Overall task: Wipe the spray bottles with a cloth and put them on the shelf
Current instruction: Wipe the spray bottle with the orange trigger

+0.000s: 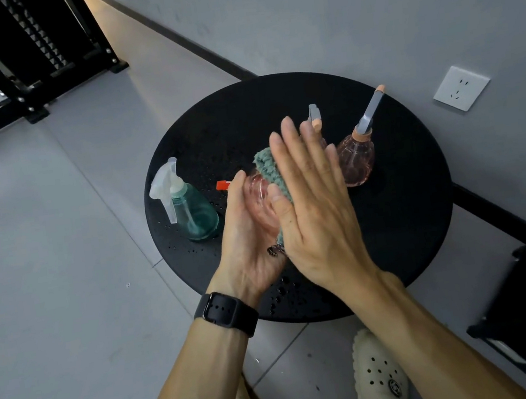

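Wiping a clear pink spray bottle [259, 196] above the round black table [400, 214].

Left hand [246, 235] is cupping the bottle with curled fingers, while the right hand [312, 199] is pressing a green cloth [267, 165] flat against it, fingers straight. A teal bottle [195, 213] and a pink bottle [357, 160] are standing on the table.

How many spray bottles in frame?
3, maybe 4. Teal bottle stands at the table's left; pink bottle at right; clear pink one held in the left hand. A nozzle behind the fingers hints at another.
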Action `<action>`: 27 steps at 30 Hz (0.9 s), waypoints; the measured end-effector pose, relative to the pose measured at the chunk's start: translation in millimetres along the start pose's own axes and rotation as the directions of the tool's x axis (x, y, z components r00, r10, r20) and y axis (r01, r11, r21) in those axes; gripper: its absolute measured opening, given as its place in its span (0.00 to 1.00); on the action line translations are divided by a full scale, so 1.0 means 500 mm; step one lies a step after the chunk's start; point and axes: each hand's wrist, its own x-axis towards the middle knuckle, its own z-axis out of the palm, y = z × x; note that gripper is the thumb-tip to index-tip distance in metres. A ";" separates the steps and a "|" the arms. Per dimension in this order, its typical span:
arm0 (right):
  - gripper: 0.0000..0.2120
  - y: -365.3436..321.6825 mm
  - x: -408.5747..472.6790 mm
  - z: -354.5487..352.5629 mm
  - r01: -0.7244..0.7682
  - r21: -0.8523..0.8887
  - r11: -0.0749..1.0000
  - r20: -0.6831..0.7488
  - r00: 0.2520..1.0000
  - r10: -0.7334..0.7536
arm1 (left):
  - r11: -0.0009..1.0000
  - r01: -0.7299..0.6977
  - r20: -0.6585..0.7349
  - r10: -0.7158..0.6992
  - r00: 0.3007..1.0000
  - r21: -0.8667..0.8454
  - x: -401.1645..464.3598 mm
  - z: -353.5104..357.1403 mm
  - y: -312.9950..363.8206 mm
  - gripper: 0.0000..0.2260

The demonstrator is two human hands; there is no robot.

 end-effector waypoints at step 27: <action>0.20 0.021 -0.005 -0.025 -0.525 0.448 0.724 0.423 0.837 0.345 | 0.904 -0.007 -0.063 0.037 0.997 0.427 -0.036 0.003 0.030 0.20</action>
